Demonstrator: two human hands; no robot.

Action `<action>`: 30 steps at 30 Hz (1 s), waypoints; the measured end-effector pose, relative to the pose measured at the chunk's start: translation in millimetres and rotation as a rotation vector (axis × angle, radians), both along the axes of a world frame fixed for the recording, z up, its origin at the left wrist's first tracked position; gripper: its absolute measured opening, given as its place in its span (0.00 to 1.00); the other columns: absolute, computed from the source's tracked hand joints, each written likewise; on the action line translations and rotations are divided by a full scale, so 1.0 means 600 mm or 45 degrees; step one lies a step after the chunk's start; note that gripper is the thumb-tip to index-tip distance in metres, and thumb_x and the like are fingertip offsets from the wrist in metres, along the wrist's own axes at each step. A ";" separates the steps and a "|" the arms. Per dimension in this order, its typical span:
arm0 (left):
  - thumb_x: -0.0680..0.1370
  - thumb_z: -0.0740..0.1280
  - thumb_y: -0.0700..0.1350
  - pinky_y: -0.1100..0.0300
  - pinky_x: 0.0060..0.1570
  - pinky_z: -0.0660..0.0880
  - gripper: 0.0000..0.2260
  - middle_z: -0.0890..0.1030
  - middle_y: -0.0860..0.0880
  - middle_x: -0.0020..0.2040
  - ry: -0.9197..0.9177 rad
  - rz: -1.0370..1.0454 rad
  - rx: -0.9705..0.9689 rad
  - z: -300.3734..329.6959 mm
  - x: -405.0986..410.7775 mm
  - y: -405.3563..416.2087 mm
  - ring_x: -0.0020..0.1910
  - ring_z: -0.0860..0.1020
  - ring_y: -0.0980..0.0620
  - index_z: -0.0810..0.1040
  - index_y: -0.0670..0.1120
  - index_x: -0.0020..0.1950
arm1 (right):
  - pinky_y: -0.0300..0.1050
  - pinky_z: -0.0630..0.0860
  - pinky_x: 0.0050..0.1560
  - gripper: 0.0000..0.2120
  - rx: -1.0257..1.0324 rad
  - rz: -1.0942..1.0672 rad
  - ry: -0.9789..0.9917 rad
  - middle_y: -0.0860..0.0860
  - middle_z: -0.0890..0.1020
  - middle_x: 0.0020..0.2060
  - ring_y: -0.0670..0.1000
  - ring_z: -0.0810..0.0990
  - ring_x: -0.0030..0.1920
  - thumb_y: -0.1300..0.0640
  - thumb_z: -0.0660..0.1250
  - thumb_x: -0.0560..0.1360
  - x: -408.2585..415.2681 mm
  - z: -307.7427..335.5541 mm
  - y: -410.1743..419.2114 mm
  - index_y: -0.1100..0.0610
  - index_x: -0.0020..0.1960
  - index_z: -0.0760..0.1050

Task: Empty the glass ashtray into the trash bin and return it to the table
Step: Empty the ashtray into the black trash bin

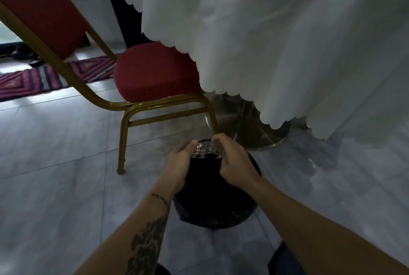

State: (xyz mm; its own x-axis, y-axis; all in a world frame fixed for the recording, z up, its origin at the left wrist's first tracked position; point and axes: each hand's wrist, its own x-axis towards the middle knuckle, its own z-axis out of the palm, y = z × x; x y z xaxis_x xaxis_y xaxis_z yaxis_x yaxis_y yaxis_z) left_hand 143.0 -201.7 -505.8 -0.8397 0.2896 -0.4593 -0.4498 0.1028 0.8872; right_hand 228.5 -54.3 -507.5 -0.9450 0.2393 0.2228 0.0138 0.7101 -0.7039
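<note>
The clear glass ashtray (204, 149) is tipped on edge over the open mouth of a black trash bin (215, 208) that stands on the floor. My left hand (180, 160) grips its left side and my right hand (232, 163) grips its right side, with fingers curled over the rim. Most of the ashtray is hidden by my fingers. The table (276, 42), draped in a white scalloped cloth, rises behind the bin to the upper right.
A red chair (155, 75) with a gold metal frame stands to the left of the bin, one leg close to my left hand. The table's steel pedestal base (245, 124) sits just beyond the bin. A striped rug (44, 77) lies at far left on grey floor tiles.
</note>
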 end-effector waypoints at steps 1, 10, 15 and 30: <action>0.63 0.75 0.62 0.44 0.65 0.75 0.36 0.82 0.45 0.62 0.030 -0.014 0.022 0.007 0.003 -0.005 0.60 0.81 0.45 0.77 0.48 0.68 | 0.53 0.78 0.61 0.29 0.037 0.019 0.026 0.51 0.79 0.58 0.53 0.78 0.59 0.74 0.63 0.70 0.000 0.000 0.004 0.50 0.66 0.71; 0.73 0.76 0.37 0.70 0.44 0.80 0.25 0.83 0.54 0.49 0.382 -0.135 -0.078 0.022 0.029 -0.011 0.42 0.84 0.65 0.74 0.41 0.69 | 0.55 0.81 0.57 0.25 0.336 0.176 0.083 0.54 0.74 0.63 0.57 0.78 0.60 0.71 0.68 0.67 0.010 -0.020 0.031 0.58 0.62 0.72; 0.73 0.74 0.31 0.71 0.43 0.79 0.26 0.83 0.52 0.53 0.511 -0.187 -0.098 0.018 0.036 -0.009 0.44 0.83 0.66 0.73 0.42 0.70 | 0.59 0.82 0.55 0.27 0.449 0.172 0.054 0.58 0.71 0.70 0.61 0.79 0.61 0.67 0.73 0.67 0.012 -0.027 0.038 0.56 0.63 0.69; 0.67 0.74 0.51 0.46 0.65 0.76 0.33 0.75 0.51 0.69 0.776 -0.204 -0.177 0.012 0.067 -0.011 0.67 0.76 0.51 0.68 0.62 0.71 | 0.55 0.82 0.58 0.26 0.569 0.193 0.188 0.62 0.73 0.68 0.62 0.73 0.67 0.68 0.71 0.66 0.012 -0.028 0.044 0.57 0.60 0.66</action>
State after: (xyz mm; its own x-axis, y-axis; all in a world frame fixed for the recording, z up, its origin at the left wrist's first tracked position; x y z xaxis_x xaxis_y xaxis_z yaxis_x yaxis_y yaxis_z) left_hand 183.1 -208.4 -498.9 -0.9133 0.4050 0.0440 0.1610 0.2595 0.9522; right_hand 235.5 -27.7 -524.5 -0.9124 -0.0482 0.4065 -0.1902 0.9293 -0.3165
